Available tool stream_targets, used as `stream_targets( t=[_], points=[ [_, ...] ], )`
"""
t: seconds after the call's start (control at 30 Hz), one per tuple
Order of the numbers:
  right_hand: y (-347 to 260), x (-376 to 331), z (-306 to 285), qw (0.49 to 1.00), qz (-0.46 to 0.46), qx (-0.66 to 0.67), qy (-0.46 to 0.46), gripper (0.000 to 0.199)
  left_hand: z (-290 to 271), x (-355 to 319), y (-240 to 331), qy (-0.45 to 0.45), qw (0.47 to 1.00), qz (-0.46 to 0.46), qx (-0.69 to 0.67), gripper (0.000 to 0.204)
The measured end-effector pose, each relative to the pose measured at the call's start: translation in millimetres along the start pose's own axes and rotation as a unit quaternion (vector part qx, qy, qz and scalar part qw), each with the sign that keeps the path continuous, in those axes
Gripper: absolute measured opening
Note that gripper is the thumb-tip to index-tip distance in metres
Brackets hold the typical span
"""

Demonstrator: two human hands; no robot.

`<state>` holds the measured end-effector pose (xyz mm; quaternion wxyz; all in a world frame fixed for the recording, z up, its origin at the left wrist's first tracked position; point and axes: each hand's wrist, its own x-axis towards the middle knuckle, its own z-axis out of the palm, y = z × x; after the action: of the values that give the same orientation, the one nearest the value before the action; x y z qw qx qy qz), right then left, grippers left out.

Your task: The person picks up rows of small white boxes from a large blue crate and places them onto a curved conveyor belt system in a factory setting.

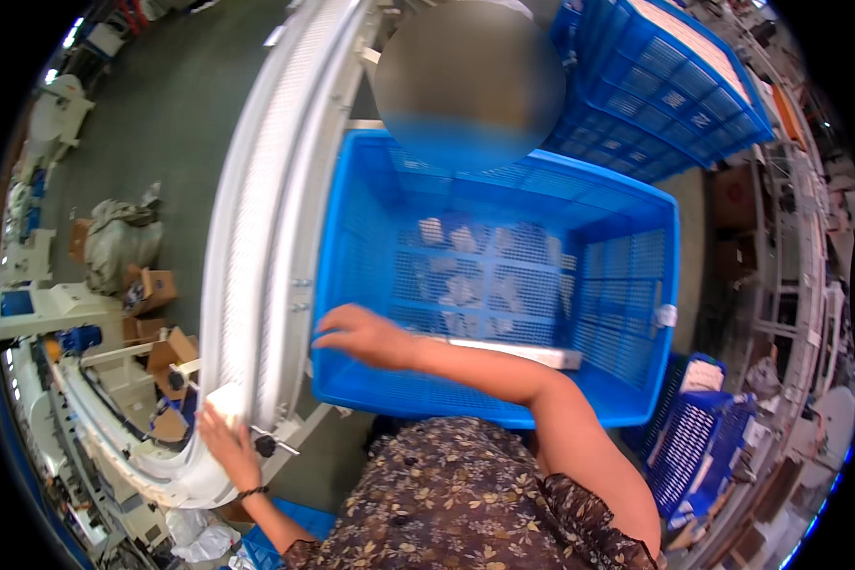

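At the near left corner of the blue crate [627, 285], the rim is touched by the right hand [366, 334], its grip released. Farther left, the white conveyor frame [256, 237] is pressed by the left hand [226, 445], fingers flat.

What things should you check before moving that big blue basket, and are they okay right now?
1. Right hand on the blue basket: ok, it rests on the near left rim; a firm grip cannot be told.
2. Left hand free for the basket: not ok, it lies flat on the end of the white conveyor.
3. Basket load light: ok, only a few small pale pieces lie at the bottom.
4. Nothing across the basket: not ok, a grey bar lies by the near wall.
5. Basket sitting steady: cannot tell, its underside is hidden.
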<state>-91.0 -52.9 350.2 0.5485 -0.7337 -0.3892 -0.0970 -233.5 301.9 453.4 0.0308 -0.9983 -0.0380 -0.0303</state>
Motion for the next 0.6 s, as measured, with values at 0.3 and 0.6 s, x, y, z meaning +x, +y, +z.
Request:
stream_targets(
  t=[0.3, 0.6],
  points=[
    [45, -475, -153, 0.574, 0.713, -0.293, -0.277, 0.037, 13, 82, 249, -0.058, 0.934, 0.143, -0.323, 0.039],
    [97, -594, -130, 0.599, 0.643, -0.301, -0.37, 0.059, 400, 53, 315, -0.501, 0.78, 0.341, 0.155, 0.069]
  ],
)
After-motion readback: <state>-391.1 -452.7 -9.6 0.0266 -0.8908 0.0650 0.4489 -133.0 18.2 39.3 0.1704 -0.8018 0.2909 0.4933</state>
